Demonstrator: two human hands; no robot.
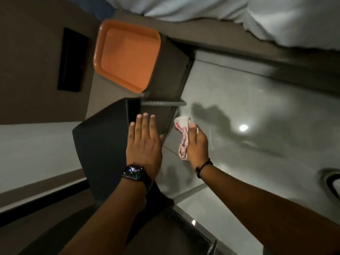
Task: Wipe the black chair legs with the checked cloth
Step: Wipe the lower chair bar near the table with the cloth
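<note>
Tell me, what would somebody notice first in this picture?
Probably the bright orange tray near the top, left of the middle, since everything round it is dim. Next come the two hands in the middle: the left hand lies flat on a black chair, and the right hand holds a bunched checked cloth above the shiny floor.

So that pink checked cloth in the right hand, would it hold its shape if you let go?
Probably not. The cloth hangs bunched and folded from the right hand, so it looks floppy. It seems light, held by a loose grip. It would likely slump onto the glossy floor.

Left hand flat, right hand clenched
</note>
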